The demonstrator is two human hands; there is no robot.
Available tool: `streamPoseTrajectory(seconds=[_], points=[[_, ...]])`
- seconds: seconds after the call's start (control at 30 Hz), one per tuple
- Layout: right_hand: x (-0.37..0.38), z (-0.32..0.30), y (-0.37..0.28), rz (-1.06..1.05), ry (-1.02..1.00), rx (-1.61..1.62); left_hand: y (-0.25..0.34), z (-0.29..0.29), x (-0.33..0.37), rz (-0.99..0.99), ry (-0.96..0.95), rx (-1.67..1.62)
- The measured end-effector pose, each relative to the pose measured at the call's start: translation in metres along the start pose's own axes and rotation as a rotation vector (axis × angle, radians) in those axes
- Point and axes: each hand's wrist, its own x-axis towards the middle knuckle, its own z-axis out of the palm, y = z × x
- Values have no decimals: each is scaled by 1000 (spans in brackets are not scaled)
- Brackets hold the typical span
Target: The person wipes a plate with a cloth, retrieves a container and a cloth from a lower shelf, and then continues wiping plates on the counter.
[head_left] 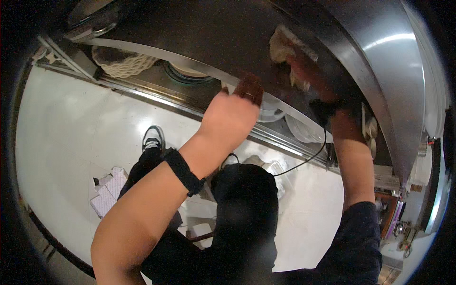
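Two hands at a metal shelf, one on a cloth, one at the rim.
The pale cloth [283, 43] lies bunched on the dark metal shelf [199, 28], under the right hand [309, 78]; from where I stand, shadow and blur hide whether those fingers are clamped on it or lie loose. The left hand [232, 113] has its fingers over the bright front edge [137, 47], probably to brace the leaning body; how tightly, I cannot tell. Below, stacked plates [186, 76] and a lattice basket [126, 67] sit beneath the overhang, presumably stowed there to leave the upper surface free.
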Motion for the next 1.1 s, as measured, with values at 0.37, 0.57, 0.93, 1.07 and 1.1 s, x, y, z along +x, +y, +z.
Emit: streamPoseTrajectory(seconds=[0.37, 0.57, 0.93, 1.07, 1.1], points=[[-20, 16, -85, -342, 150, -47, -42, -33, -19, -243, 36, 85], [-133, -9, -98, -24, 2, 363, -65, -21, -33, -142, 372, 199], [97, -3, -9, -74, -14, 49, -84, -23, -49, -197, 330, 194], [145, -9, -13, -59, 6, 16, -82, -23, -41, -181, 303, 233], [142, -7, -21, -91, 0, 35, -82, -20, -41, -180, 294, 222]])
